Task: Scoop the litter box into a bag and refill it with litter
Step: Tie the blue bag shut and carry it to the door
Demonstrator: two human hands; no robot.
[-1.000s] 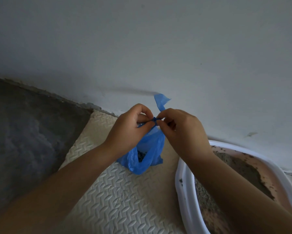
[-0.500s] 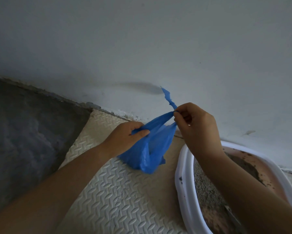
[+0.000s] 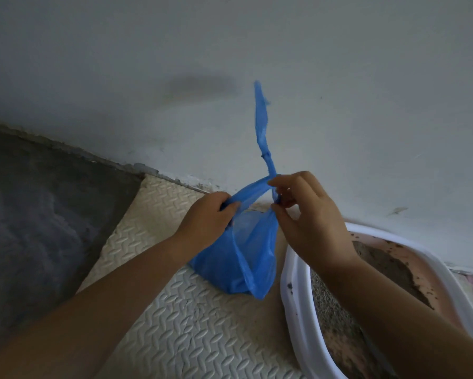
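Note:
A blue plastic bag rests on the cream foam mat, its bottom bulging with dark contents. My left hand grips one handle of the bag at its left top. My right hand pinches the other handle, whose long twisted tail sticks straight up in front of the wall. The two handles cross between my hands. To the right lies the litter box with a white rim and pink inside, holding grey litter spread thin, with pink floor showing on its far side.
A cream foam mat with a tread pattern lies under the bag and box. Bare grey concrete floor is to the left. A pale wall rises right behind the bag and box.
My hands moved apart from a tight pinch at the bag's top. The right hand pulled one handle up and right, so its tail now stands much longer above the hand.

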